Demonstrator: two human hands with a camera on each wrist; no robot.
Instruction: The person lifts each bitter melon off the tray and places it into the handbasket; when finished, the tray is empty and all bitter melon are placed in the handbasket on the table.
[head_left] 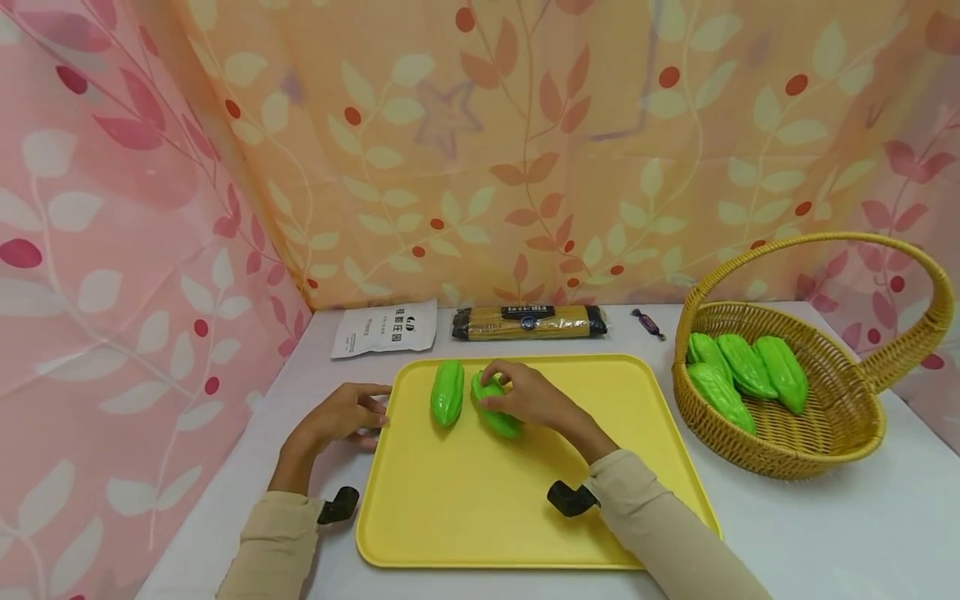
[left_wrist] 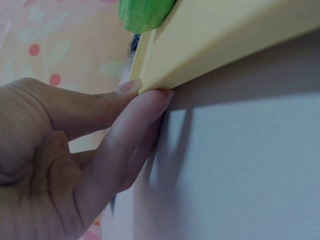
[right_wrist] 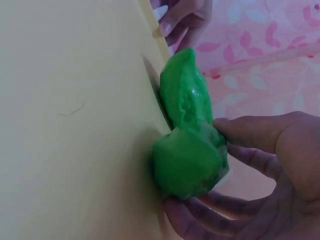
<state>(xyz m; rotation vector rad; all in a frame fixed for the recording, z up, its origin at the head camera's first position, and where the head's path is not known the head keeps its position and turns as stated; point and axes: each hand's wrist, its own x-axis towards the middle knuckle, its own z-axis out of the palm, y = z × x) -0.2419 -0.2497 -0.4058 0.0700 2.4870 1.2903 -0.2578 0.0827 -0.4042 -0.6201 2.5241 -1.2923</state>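
A yellow tray lies on the table with two green, ridged bitter melons on it. My left hand pinches the tray's left rim between thumb and fingers, as the left wrist view shows close up. My right hand grips one bitter melon near the tray's far side, thumb on one side and fingers on the other. Left of it lies the second bitter melon, lengthwise and untouched. In the right wrist view the held bitter melon overlaps the other one.
A wicker basket with a tall handle stands to the right, several bitter melons inside. Behind the tray lie a white packet, a pack of spaghetti and a small purple-wrapped candy. Patterned curtains enclose the table.
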